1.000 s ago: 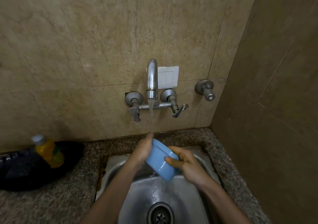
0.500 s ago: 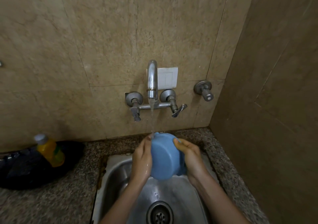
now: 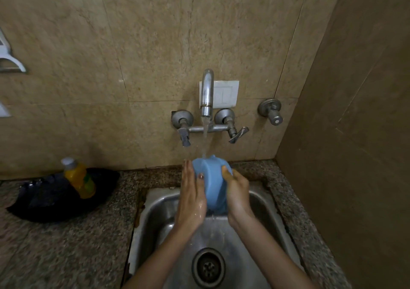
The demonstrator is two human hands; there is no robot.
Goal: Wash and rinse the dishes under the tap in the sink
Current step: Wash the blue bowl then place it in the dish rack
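Note:
A light blue bowl (image 3: 212, 183) is held on edge over the steel sink (image 3: 155, 217), its base turned toward me. My left hand (image 3: 192, 196) lies flat against its left side, thumb across the base. My right hand (image 3: 238, 194) grips its right rim. Water runs from the chrome tap (image 3: 207, 91) in a thin stream and lands on the bowl's top edge. The bowl's inside is hidden from me.
A yellow bottle with a grey cap (image 3: 78, 179) stands on a dark bag (image 3: 55, 196) on the speckled granite counter (image 3: 66, 248) at left. The drain (image 3: 208, 267) sits low in the sink. Tiled walls close in behind and at right.
The bowl has turned from opening-up and tilted to standing on edge, and it rose closer to the tap. Both hands shifted to its sides, and the stream now strikes it.

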